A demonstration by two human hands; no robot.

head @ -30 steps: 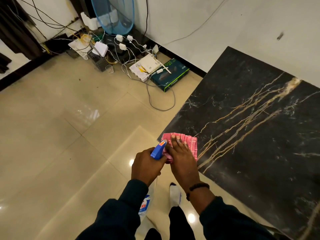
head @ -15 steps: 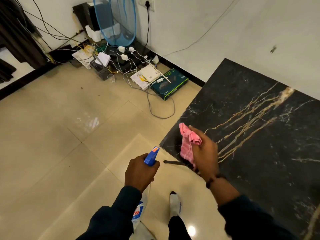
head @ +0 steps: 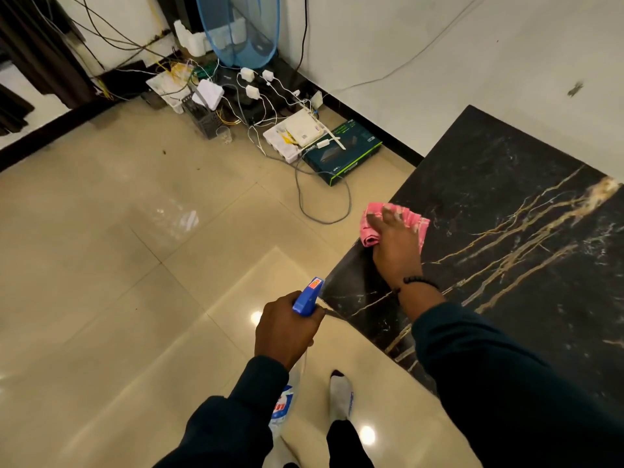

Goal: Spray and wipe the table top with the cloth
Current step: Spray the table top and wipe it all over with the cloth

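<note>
The black marble table top (head: 513, 238) with gold veins fills the right side. A pink cloth (head: 413, 220) lies flat on its left edge, partly hanging over the rim. My right hand (head: 395, 244) presses flat on the cloth with fingers spread. My left hand (head: 285, 329) is off the table near its front corner, closed around the neck of a spray bottle (head: 308, 297) with a blue trigger head. The bottle's clear body and label show below my left sleeve.
A green-black box (head: 344, 152), white routers, chargers and tangled cables sit on the beige tiled floor by the wall. A blue mesh basket (head: 236, 32) stands behind them. My socked foot (head: 341, 396) is beside the table's corner.
My right hand lifted the cloth off the table's front corner, carried it further along the left edge and laid it flat again. My left hand with the bottle stayed near the corner.
</note>
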